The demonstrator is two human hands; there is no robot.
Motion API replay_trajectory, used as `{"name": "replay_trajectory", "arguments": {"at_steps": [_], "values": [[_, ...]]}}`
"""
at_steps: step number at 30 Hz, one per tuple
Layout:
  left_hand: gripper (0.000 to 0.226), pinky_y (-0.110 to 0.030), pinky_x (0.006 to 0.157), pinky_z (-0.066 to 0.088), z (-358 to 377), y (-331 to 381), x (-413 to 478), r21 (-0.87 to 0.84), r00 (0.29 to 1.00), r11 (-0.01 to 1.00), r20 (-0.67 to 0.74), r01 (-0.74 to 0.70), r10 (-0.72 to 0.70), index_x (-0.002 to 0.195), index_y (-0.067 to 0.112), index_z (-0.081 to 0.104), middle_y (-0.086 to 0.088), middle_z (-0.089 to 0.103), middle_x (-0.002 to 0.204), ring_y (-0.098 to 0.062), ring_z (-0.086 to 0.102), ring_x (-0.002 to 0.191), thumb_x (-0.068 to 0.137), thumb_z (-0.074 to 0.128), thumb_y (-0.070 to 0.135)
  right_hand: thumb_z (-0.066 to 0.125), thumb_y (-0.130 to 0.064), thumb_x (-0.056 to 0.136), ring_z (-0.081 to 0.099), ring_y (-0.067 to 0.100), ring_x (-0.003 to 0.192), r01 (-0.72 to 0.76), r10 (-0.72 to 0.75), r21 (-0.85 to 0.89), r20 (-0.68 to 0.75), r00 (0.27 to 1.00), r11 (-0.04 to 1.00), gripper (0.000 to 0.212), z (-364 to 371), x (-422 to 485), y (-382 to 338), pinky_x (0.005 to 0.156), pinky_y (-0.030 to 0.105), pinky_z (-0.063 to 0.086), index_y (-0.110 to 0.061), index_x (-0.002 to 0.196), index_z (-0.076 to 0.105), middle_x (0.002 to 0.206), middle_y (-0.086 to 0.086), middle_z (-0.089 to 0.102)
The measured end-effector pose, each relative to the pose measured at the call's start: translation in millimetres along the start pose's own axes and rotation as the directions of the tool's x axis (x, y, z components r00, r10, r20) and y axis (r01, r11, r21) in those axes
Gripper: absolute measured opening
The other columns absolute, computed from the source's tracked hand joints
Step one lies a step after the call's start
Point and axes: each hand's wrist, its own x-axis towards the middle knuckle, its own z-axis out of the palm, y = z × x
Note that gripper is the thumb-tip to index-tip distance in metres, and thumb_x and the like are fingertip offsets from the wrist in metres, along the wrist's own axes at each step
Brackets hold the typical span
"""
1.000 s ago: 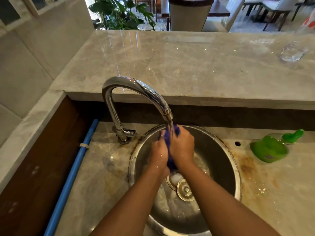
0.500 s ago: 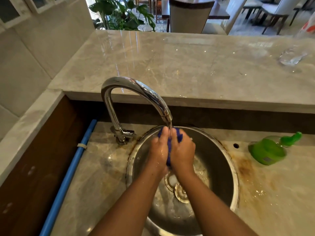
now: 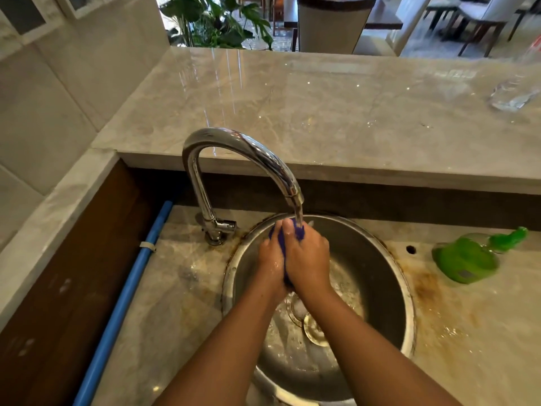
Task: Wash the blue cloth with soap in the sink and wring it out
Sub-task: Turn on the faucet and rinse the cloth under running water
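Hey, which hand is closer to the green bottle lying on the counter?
Right. The right hand holds the blue cloth under the tap, on the side facing the green bottle. The left hand grips the cloth just beyond it, farther from the bottle.

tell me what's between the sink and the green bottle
Only wet, rust-stained counter with a small hole lies between the sink and bottle, as the head view shows.
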Motion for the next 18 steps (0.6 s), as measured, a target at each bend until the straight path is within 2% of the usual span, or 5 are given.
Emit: {"name": "replay_trajectory", "arguments": {"at_steps": [5, 9, 11, 15, 18], "values": [[0.033, -0.059, 0.092, 0.055, -9.5, -12.5, -12.9, 0.065, 0.999, 0.997, -0.006, -0.051, 0.051, 0.114, 0.018, 0.063, -0.012, 0.072, 0.109, -0.033, 0.070, 0.102, 0.097, 0.055, 0.046, 0.050, -0.030, 0.103, 0.054, 0.012, 0.059, -0.230, 0.228, 0.111, 0.031, 0.973, 0.967, 0.035, -1.3, 23.5, 30.5, 0.063, 0.034, 0.045, -0.019, 0.070, 0.057, 0.065, -0.002, 0.059], [0.041, -0.057, 0.093, 0.054, -10.4, 2.2, -2.0, 0.099, 0.995, 0.991, -0.035, -0.087, 0.091, 0.116, 0.017, 0.063, -0.012, 0.071, 0.113, -0.033, 0.069, 0.104, 0.094, 0.057, 0.051, 0.049, -0.032, 0.103, 0.055, 0.013, 0.057, -0.187, 0.197, 0.238, -0.021, 0.980, 0.953, 0.037, -9.9, -1.8, 15.8, 0.059, 0.033, 0.046, -0.014, 0.072, 0.061, 0.063, 0.005, 0.060], [0.043, -0.050, 0.090, 0.057, -11.1, 11.5, 7.6, 0.115, 0.995, 0.990, -0.052, -0.081, 0.087, 0.098, 0.012, 0.067, -0.014, 0.074, 0.099, -0.034, 0.071, 0.096, 0.095, 0.055, 0.053, 0.051, -0.032, 0.102, 0.057, 0.014, 0.058, -0.089, 0.087, 0.280, 0.017, 0.996, 0.956, 0.034, -12.7, -19.3, 2.1, 0.058, 0.030, 0.047, -0.013, 0.077, 0.065, 0.067, 0.008, 0.065], [0.043, -0.020, 0.055, 0.052, -6.3, 7.8, 6.0, 0.071, 0.997, 0.997, 0.079, 0.009, -0.014, 0.076, 0.010, 0.060, 0.001, 0.064, 0.055, -0.010, 0.064, 0.053, 0.104, 0.042, 0.038, 0.049, -0.040, 0.102, 0.058, 0.010, 0.058, 0.027, -0.022, 0.091, -0.056, 0.998, 0.996, 0.041, -1.7, -18.9, -18.9, 0.053, 0.022, 0.042, -0.014, 0.073, 0.065, 0.064, 0.000, 0.063], [0.042, -0.032, 0.072, 0.058, -7.8, -5.4, -0.1, -0.046, 0.992, 0.997, 0.113, 0.069, -0.063, 0.105, 0.009, 0.070, -0.009, 0.076, 0.090, -0.020, 0.074, 0.084, 0.097, 0.052, 0.047, 0.046, -0.044, 0.102, 0.058, 0.016, 0.062, -0.097, 0.094, -0.089, -0.036, 0.995, 0.991, 0.044, -0.5, 14.9, -4.3, 0.053, 0.021, 0.039, -0.018, 0.069, 0.061, 0.065, -0.001, 0.061]]}}
